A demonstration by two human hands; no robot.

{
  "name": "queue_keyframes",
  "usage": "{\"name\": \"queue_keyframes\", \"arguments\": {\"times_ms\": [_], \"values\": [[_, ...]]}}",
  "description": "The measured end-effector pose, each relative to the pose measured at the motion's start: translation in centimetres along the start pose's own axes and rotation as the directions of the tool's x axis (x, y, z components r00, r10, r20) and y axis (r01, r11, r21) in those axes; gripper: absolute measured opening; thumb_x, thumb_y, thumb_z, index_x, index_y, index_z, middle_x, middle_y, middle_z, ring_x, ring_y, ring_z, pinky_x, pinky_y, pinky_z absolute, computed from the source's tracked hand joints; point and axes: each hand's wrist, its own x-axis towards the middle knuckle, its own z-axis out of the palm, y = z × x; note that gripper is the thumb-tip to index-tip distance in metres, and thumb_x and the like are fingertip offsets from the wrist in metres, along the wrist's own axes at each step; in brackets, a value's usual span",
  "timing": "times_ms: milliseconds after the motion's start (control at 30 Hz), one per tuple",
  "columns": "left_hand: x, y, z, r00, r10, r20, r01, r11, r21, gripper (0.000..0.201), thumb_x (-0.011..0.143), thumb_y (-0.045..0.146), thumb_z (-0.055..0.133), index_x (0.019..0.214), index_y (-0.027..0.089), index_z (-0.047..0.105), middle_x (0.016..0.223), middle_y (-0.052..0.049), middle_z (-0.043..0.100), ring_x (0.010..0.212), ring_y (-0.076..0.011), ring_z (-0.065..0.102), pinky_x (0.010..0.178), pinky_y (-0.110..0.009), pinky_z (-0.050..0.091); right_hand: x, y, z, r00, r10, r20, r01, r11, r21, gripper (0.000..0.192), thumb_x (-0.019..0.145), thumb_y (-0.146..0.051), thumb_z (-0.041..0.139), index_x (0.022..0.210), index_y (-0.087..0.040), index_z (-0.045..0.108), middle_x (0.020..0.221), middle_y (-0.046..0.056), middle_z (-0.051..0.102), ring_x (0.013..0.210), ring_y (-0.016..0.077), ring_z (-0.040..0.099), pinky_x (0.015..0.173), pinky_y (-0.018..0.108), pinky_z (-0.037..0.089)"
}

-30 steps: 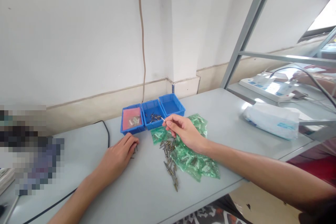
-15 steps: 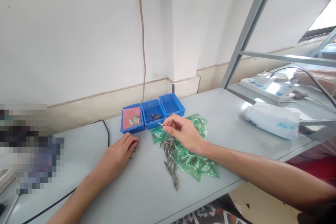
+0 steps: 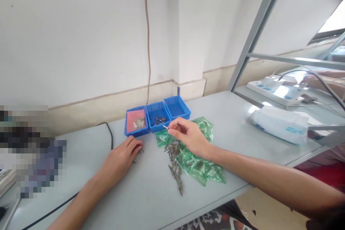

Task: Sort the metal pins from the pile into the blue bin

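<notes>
Sticking out from the pinched thumb and finger of the right hand, a slim metal pin points leftward. The left hand curls over small dark pieces; whether it grips any, I cannot tell. Between the hands, nearer the right, lie loose metal parts; green packets spread around the right hand, blue trays beyond both.

It's bright blue on the bins, salmon pink on the sheet, green bags, brassy-grey metal pins, pale grey tabletop!
</notes>
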Motion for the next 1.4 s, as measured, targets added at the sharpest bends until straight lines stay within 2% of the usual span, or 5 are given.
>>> {"name": "queue_keyframes", "arguments": {"times_ms": [267,467,633,900,1400], "values": [[-0.19,-0.09,-0.27,0.999,0.038,-0.001,-0.038,0.998,-0.047,0.029,0.116,0.038,0.036,0.124,0.028,0.062,0.123,-0.004,0.067,0.099,-0.0189,0.072,0.083,-0.030,0.056,-0.06,-0.32,-0.05,1.000,0.020,0.004,-0.020,1.000,0.009,0.022,0.099,-0.045,0.074,0.099,-0.023,0.072,0.086,0.001,0.064,0.072,0.0167,0.053,0.064,0.030,0.042],[-0.24,-0.11,-0.36,0.999,0.035,0.018,-0.034,0.998,-0.056,0.029,0.115,0.035,0.036,0.125,0.028,0.062,0.124,-0.005,0.067,0.097,-0.0186,0.071,0.081,-0.029,0.056,-0.06,-0.14,-0.07,1.000,0.002,0.004,-0.002,1.000,0.006,0.019,0.100,-0.042,0.073,0.100,-0.023,0.071,0.085,0.000,0.063,0.072,0.0161,0.053,0.067,0.030,0.043],[-0.20,-0.13,-0.35,0.999,0.036,0.032,-0.034,0.998,-0.050,0.028,0.115,0.036,0.035,0.125,0.028,0.059,0.124,-0.005,0.066,0.096,-0.0183,0.070,0.080,-0.029,0.055,-0.12,-0.19,0.05,0.999,-0.037,-0.013,0.036,0.997,-0.069,0.016,0.097,-0.038,0.077,0.098,-0.023,0.072,0.087,0.000,0.066,0.078,0.0174,0.059,0.073,0.031,0.048],[-0.11,-0.03,-0.35,1.000,0.024,0.020,-0.023,0.999,-0.044,0.026,0.114,0.036,0.036,0.123,0.028,0.060,0.120,-0.004,0.067,0.092,-0.0182,0.070,0.075,-0.028,0.053,-0.25,-0.61,0.12,0.994,-0.106,0.022,0.108,0.987,-0.121,0.010,0.096,-0.032,0.078,0.093,-0.024,0.073,0.093,0.001,0.063,0.079,0.0170,0.062,0.074,0.033,0.050],[-0.15,0.38,-0.76,0.999,0.021,0.025,-0.020,0.999,-0.030,0.026,0.112,0.037,0.039,0.125,0.029,0.061,0.123,-0.004,0.067,0.089,-0.0176,0.070,0.070,-0.028,0.053,-0.16,-0.46,0.06,0.998,-0.065,0.010,0.066,0.994,-0.085,0.012,0.094,-0.033,0.079,0.093,-0.024,0.071,0.092,0.001,0.066,0.078,0.0175,0.061,0.075,0.034,0.050]]}}
